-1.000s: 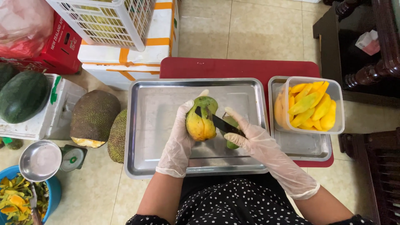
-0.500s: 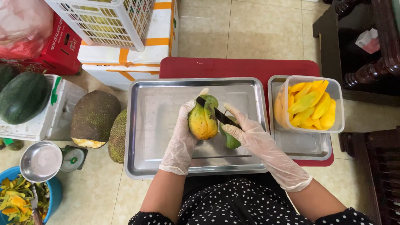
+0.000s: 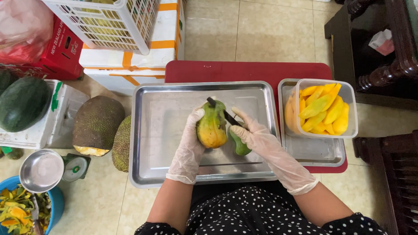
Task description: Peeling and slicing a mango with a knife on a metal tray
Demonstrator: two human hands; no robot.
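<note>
Both my hands wear thin clear gloves. My left hand (image 3: 188,146) grips a green and yellow mango (image 3: 212,127) upright over a large steel tray (image 3: 161,130). My right hand (image 3: 257,139) holds a dark-bladed knife (image 3: 222,112), its tip near the top of the mango. A strip of green peel (image 3: 240,145) hangs below my right hand, beside the fruit.
A clear tub of yellow mango slices (image 3: 324,109) stands in a smaller steel tray (image 3: 320,152) on the right, over a red board (image 3: 244,72). Jackfruits (image 3: 96,124), a watermelon (image 3: 21,102), a kitchen scale (image 3: 43,169), boxes and a white crate (image 3: 113,19) lie left. Dark wooden furniture (image 3: 383,48) stands right.
The knife blade has travelled up along the mango to its top, and a strip of green peel has come away and hangs by my right hand. My left hand still holds the fruit.
</note>
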